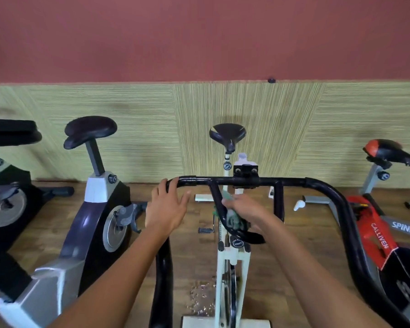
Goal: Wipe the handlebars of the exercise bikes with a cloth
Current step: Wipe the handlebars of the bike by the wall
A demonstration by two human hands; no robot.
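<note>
Green cloth [234,220] clenched in right grip [246,209], wrapped round inner handlebar [291,181] loop; left grip [166,209] laid loose-fingered over left bend.

Single head view, wide-angle, looking forward-down, close over handlebars [289,181], facing wall [199,43].

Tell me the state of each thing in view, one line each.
left hand: rests on the handlebar at its left bend, fingers fairly straight.
right hand: grips the cloth round the inner loop bar.
cloth: bunched, pressed on that bar.
handlebar: mounted, level.
debris: scattered on the floor.
</note>
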